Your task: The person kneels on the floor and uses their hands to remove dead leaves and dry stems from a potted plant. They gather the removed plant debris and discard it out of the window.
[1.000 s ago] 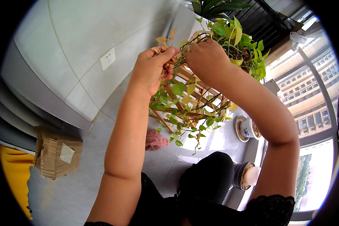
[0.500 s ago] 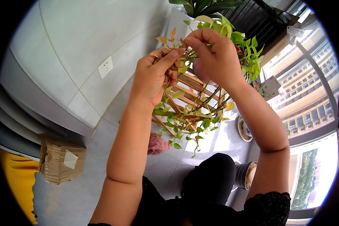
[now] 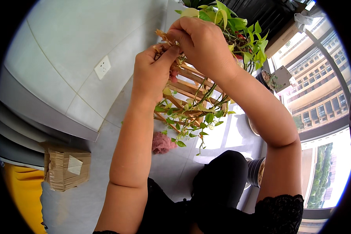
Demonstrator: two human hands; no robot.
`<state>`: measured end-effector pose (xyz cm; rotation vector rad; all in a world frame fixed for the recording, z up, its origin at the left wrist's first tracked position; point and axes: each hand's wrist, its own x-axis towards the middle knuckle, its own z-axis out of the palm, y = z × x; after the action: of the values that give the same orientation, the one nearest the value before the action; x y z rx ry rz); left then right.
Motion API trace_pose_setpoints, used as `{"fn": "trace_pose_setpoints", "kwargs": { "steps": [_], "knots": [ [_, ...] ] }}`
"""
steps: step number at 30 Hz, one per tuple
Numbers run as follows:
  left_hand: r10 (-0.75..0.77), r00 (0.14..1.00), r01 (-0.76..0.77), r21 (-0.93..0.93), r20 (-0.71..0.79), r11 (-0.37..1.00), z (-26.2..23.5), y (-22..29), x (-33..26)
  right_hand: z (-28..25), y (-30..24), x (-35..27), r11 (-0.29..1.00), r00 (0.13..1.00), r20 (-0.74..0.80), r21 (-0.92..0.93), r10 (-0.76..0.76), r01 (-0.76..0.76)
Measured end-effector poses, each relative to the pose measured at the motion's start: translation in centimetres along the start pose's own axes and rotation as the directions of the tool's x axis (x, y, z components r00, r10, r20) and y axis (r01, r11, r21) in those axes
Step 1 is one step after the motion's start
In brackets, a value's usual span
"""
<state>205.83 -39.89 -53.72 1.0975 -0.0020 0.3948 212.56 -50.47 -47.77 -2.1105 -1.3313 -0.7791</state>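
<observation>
My left hand (image 3: 152,72) is closed round a bunch of dry brown leaves (image 3: 161,36), which stick out past the thumb. Right against it, my right hand (image 3: 201,45) is bent over with thumb and fingertips pinched at the top of that bunch. What lies between the right fingertips is mostly hidden, but it looks like dry leaf. Behind both hands a trailing potted plant (image 3: 238,29) with green and yellowish leaves spreads over a slatted wooden stand (image 3: 191,84). Its long vines (image 3: 206,117) hang down in front of the stand.
A pink cloth (image 3: 162,143) lies on the grey floor below the vines. At left stands a cardboard box (image 3: 68,167) near yellow fabric (image 3: 23,191). Pots, one of them striped (image 3: 254,171), stand by the window at right. A wall socket (image 3: 102,67) is at upper left.
Both hands have shifted left and slightly up in the picture, the right one closing in over the left. The dry leaves moved with them. The view has tilted a little.
</observation>
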Motion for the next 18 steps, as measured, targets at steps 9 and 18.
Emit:
{"fn": "trace_pose_setpoints", "kwargs": {
  "steps": [9, 18],
  "knots": [
    [-0.115, 0.992, 0.120, 0.088, -0.057, 0.989, -2.3, 0.1, 0.7, -4.3, -2.3, -6.1, 0.961, 0.944, -0.184, -0.029, -0.274, 0.274],
    [-0.180, 0.977, 0.211, 0.382, -0.115, 0.900, -1.8, -1.3, 1.2, -4.0, -1.5, -10.4, 0.898, 0.928, -0.021, -0.263, -0.371, 0.353]
  ]
}}
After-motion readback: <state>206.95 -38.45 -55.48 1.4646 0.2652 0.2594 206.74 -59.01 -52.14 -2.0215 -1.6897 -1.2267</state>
